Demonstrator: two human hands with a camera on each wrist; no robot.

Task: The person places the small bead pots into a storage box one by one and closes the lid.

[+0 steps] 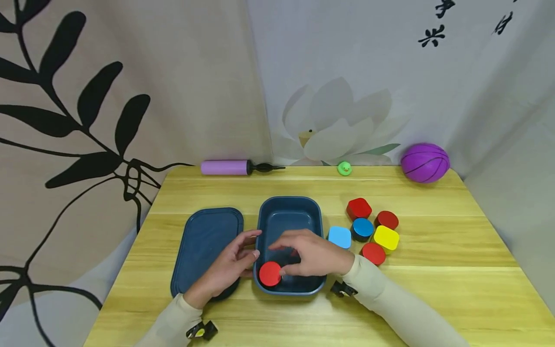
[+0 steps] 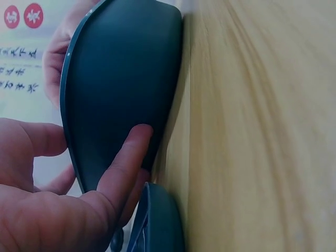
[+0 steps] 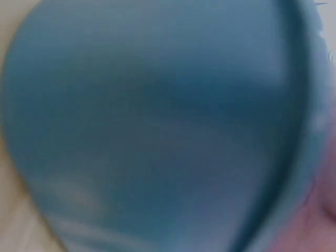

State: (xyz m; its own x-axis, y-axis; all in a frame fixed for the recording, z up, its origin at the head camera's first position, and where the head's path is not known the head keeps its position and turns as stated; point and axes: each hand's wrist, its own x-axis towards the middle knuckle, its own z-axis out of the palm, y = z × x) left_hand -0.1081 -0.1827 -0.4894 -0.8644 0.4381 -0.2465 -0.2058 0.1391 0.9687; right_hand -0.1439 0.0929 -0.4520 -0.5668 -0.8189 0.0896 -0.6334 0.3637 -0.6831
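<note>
A dark blue box [image 1: 289,205] stands on the table, with a round red block [image 1: 270,273] in its near left corner. Over the box, my right hand [image 1: 310,250] has its thumb at the block's right edge and its other fingers spread above, apart from the block. In the right wrist view the outer wall of the box [image 3: 157,126] fills most of the picture, and only a blurred part of that hand shows. Loosely bent fingers of my left hand [image 1: 236,262] rest against the box's left side; the left wrist view shows a fingertip on the wall [image 2: 118,79].
A dark blue lid [image 1: 208,236] lies left of the box. To the right are a light blue block [image 1: 339,237], a yellow block [image 1: 386,238], a blue block [image 1: 362,228] and several red blocks [image 1: 359,209]. Along the back lie a purple pump [image 1: 225,167], green duck [image 1: 344,168] and purple ball [image 1: 425,163].
</note>
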